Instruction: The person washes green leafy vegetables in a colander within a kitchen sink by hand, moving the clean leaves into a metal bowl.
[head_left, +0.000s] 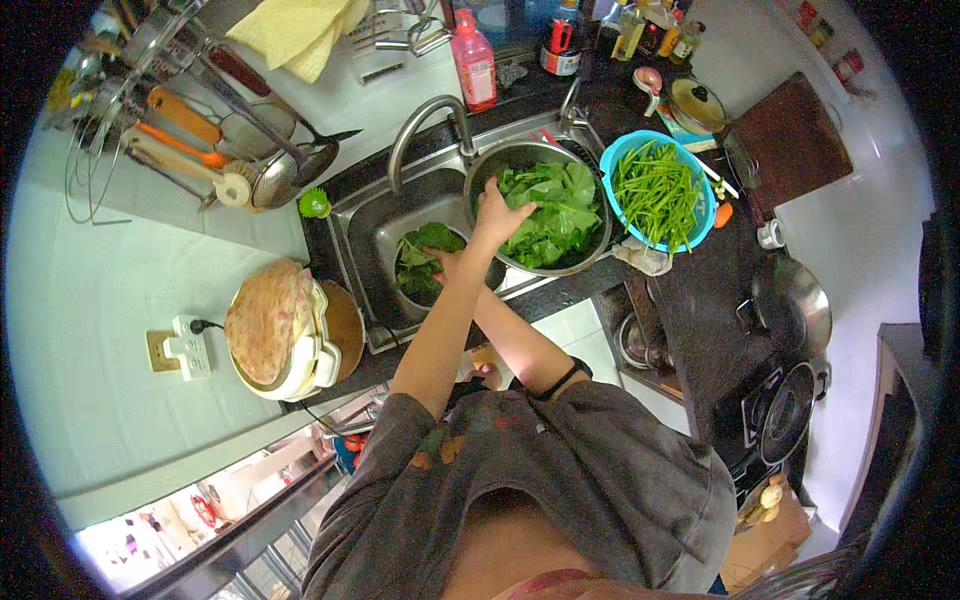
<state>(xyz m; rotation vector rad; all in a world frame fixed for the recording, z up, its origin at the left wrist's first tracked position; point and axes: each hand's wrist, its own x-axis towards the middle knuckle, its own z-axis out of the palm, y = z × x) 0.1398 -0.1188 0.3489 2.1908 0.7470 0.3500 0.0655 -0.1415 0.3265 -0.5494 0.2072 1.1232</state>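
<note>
My forearms cross over the sink. My left hand (501, 216) reaches over the left rim of a large steel pot (546, 271), its thumb spread away from the fingers beside leafy greens (555, 206). Nothing is plainly held in it. Lower and further left, my right hand (448, 265) touches darker leafy greens (424, 262) in a round vessel in the steel sink basin (375, 232). Its fingers lie partly among the leaves, so its grip is unclear. Right of the pot, a blue plastic colander (609, 176) holds cut green stems (652, 195).
A curved faucet (427, 109) arches over the sink. A white electric cooker (304, 367) stands at left beneath a pinkish cover (262, 322). On the right are a dark cutting board (795, 142), a wok (795, 307) and a gas stove (784, 420). Utensils (255, 150) hang upper left.
</note>
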